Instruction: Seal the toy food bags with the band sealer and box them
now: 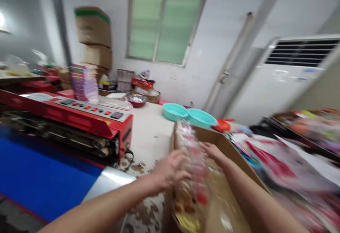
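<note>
A stack of clear plastic packets (pixel 191 169) with red and yellow print stands on edge inside an open cardboard box (pixel 233 155). My left hand (pixel 170 171) presses flat against the stack's left side, fingers stretched out. My right hand (pixel 212 152) lies against its right side, fingers partly hidden behind the packets. The stack is squeezed between both hands. The picture is smeared by motion.
A red sealing machine (pixel 79 114) with a blue belt (pixel 39 176) stands at the left. Two teal bowls (pixel 188 114) sit behind the box on the white table (pixel 151 134). Printed packets (pixel 278 162) lie at the right. Cartons (pixel 92 31) are stacked by the wall, and an air conditioner (pixel 292 73) stands at the far right.
</note>
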The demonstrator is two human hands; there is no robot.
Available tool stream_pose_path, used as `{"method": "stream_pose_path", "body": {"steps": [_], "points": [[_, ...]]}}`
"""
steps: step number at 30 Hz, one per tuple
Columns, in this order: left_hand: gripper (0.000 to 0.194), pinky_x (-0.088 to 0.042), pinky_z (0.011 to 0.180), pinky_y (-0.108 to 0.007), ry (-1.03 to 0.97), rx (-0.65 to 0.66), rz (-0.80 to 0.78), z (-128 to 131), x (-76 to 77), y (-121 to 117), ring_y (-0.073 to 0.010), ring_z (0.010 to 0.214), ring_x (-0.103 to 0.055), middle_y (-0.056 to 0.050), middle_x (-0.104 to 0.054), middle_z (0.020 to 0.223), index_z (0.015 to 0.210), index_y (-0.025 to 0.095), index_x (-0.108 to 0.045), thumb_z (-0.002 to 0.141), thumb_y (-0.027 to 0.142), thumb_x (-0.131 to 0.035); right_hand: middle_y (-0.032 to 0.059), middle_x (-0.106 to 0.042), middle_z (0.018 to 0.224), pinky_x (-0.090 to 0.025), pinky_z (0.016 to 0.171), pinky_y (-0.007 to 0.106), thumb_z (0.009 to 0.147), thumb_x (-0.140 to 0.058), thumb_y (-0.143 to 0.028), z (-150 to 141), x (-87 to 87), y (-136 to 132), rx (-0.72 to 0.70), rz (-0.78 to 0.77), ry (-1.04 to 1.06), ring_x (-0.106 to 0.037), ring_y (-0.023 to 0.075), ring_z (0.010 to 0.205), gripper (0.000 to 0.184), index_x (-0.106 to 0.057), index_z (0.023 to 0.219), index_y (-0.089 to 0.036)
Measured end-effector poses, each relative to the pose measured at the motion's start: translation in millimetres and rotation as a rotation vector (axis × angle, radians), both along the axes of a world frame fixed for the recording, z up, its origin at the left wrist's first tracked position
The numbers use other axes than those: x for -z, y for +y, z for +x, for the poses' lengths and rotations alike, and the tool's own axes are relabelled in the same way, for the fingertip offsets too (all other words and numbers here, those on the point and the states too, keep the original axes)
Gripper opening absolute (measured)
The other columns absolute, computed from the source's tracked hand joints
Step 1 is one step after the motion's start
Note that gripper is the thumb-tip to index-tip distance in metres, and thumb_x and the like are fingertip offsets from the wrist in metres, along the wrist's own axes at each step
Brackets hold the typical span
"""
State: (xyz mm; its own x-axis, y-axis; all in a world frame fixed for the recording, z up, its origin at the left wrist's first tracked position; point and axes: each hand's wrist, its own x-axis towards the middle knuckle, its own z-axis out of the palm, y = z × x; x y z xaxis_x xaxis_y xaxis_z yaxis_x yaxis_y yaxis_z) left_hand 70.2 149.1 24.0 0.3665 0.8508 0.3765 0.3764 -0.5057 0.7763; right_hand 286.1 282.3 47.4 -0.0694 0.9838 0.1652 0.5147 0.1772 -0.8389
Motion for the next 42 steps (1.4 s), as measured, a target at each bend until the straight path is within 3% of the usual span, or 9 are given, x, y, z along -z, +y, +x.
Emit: {"method": "stream_pose_path", "body": {"steps": [4,11,16,19,24,28,31,37,42], "points": [[0.037,-0.043,0.085,-0.032,-0.017,-0.196,-0.122,-24,-22.5,-18,-0.0206,0.097,-0.057,-0.006,-0.058,0.115,0.114,0.022,-0.054,0.082,0.041,-0.052,0.0102,-0.065,0.101,-0.052,0.069,0.030,0.078,-0.061,-0.049,53,-12.4,-47,0.095,-0.098,0.001,-0.063,0.0205,0.087,0.044,-0.060,0.105,-0.015],[0.030,-0.041,0.075,-0.028,0.231,-0.104,-0.222,-50,-19.4,-74,-0.0201,0.088,-0.058,-0.001,-0.065,0.096,0.103,0.024,-0.060,0.083,0.044,-0.049,0.0064,-0.035,0.142,-0.032,0.107,0.046,0.065,-0.075,-0.049,29,-36.9,-185,-0.249,0.394,-0.440,-0.032,0.0278,0.131,0.056,-0.053,0.113,-0.030],[0.025,-0.040,0.077,-0.025,0.127,-0.094,-0.197,-52,-4.0,-112,-0.0181,0.092,-0.058,0.000,-0.065,0.099,0.101,0.025,-0.062,0.085,0.038,-0.049,0.0070,-0.043,0.132,-0.034,0.103,0.049,0.072,-0.072,-0.038,7,-18.3,-186,-0.399,0.394,-0.679,-0.034,0.0291,0.127,0.018,-0.064,0.079,-0.024],[0.022,-0.041,0.077,-0.024,0.025,-0.133,-0.203,-60,0.5,-128,-0.0160,0.089,-0.059,0.001,-0.065,0.098,0.099,0.025,-0.063,0.085,0.035,-0.048,0.0076,-0.050,0.127,-0.035,0.102,0.050,0.077,-0.067,-0.036,3,-21.3,-176,-0.397,0.378,-0.573,-0.039,0.0286,0.125,0.022,-0.060,0.063,-0.020],[0.026,-0.046,0.078,-0.027,-0.197,-0.229,-0.301,-73,0.6,-135,-0.0171,0.088,-0.060,-0.001,-0.065,0.103,0.103,0.023,-0.060,0.084,0.037,-0.051,0.0106,-0.067,0.105,-0.050,0.088,0.042,0.073,-0.070,-0.043,-10,-83.4,-186,-0.328,0.243,-0.121,-0.062,0.0258,0.100,0.028,-0.063,0.063,-0.018],[0.047,-0.046,0.089,-0.034,-0.362,-0.269,-0.236,-81,-12.2,-132,-0.0213,0.106,-0.056,-0.008,-0.056,0.124,0.121,0.022,-0.050,0.080,0.043,-0.058,0.0076,-0.072,0.086,-0.054,0.082,0.039,0.064,-0.078,-0.039,-28,-148.6,-197,-0.132,0.450,-0.002,-0.067,0.0246,0.086,0.023,-0.069,0.067,-0.019],[0.069,-0.039,0.101,-0.040,-0.417,-0.238,-0.163,-89,-22.6,-133,-0.0241,0.123,-0.044,-0.008,-0.045,0.138,0.135,0.027,-0.037,0.074,0.045,-0.066,0.0061,-0.072,0.083,-0.056,0.076,0.037,0.062,-0.081,-0.035,-52,-168.6,-198,-0.093,0.540,0.111,-0.068,0.0230,0.080,0.020,-0.069,0.066,-0.019],[0.067,-0.046,0.093,-0.039,-0.709,0.079,-0.455,-109,-11.4,-151,-0.0244,0.105,-0.058,-0.010,-0.061,0.118,0.127,0.020,-0.046,0.067,0.029,-0.074,0.0059,-0.071,0.074,-0.055,0.066,0.032,0.064,-0.078,-0.040,-121,-104.3,-190,-0.239,0.257,0.305,-0.066,0.0192,0.069,0.025,-0.067,0.066,-0.017],[0.050,-0.050,0.077,-0.031,-0.711,-0.214,-0.662,-140,26.3,-185,-0.0208,0.087,-0.063,-0.004,-0.068,0.088,0.114,0.015,-0.054,0.068,0.025,-0.071,0.0050,-0.067,0.079,-0.051,0.061,0.026,0.064,-0.076,-0.045,-169,-31.1,-193,-0.407,-0.101,0.250,-0.063,0.0166,0.072,0.035,-0.060,0.077,-0.016]]}}
